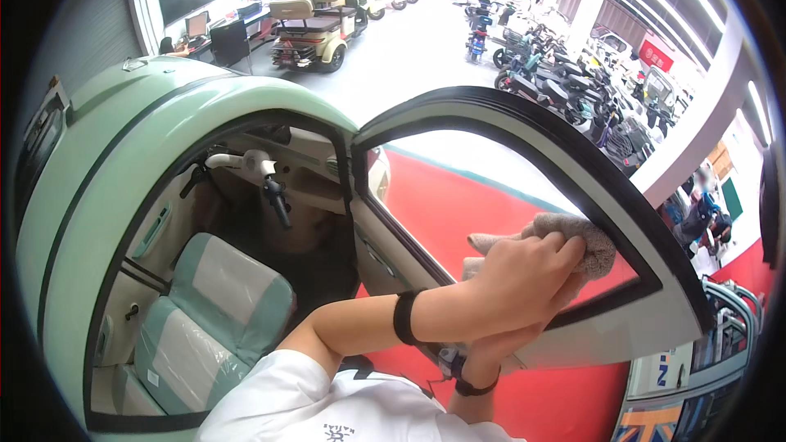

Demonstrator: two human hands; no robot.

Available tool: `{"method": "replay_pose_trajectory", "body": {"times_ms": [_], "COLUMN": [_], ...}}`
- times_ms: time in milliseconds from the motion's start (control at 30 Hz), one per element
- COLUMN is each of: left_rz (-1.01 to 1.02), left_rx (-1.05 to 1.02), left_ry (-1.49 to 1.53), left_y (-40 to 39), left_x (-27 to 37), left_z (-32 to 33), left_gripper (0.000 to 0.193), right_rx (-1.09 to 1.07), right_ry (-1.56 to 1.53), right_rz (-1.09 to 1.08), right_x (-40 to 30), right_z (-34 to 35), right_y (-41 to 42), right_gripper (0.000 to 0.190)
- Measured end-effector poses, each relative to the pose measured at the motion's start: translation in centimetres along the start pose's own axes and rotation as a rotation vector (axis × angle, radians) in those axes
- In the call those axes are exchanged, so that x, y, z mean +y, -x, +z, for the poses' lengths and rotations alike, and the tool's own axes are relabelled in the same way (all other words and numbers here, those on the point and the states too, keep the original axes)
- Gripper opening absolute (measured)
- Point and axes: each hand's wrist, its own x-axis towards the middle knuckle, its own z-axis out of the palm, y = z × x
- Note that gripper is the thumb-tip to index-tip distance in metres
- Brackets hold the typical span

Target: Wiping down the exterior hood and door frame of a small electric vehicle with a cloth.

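A grey-brown cloth (599, 248) is bunched up in front of the window of the open car door (602, 344). My left hand (522, 276), its wrist in a black band, grips the cloth with curled fingers. Beneath it, largely covered by the left hand and forearm, is my right hand (516, 341), close to the lower edge of the window; its fingers and what they hold cannot be made out. Red floor shows through the window glass (430, 196).
The small green vehicle (245, 95) stands at the left, with a handlebar (279, 202) and a plastic-covered seat (227, 288) inside. A three-wheeler (313, 31) and rows of scooters (552, 86) stand beyond. At the far right are people and another vehicle (731, 307).
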Motion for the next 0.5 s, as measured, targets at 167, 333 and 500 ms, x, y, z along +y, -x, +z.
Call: {"method": "replay_pose_trajectory", "body": {"times_ms": [167,333,500], "left_rz": [0.051,-0.198,-0.287], "left_rx": [0.136,0.247,0.359], "left_ry": [0.095,-0.029,-0.176], "left_y": [0.2,1.4,5.5], "left_x": [-6.3,-13.8,-24.0], "left_z": [-2.9,-6.3,-5.4], "left_gripper": [0.027,0.024,0.024], "right_rx": [0.001,-0.195,-0.278], "right_ry": [0.08,0.004,-0.08], "right_rz": [-0.06,0.024,0.169], "right_x": [-0.4,2.5,8.3], "right_z": [6.9,11.7,17.9], "right_y": [-1.1,-2.1,-1.6], "right_gripper": [0.066,0.046,0.031]}}
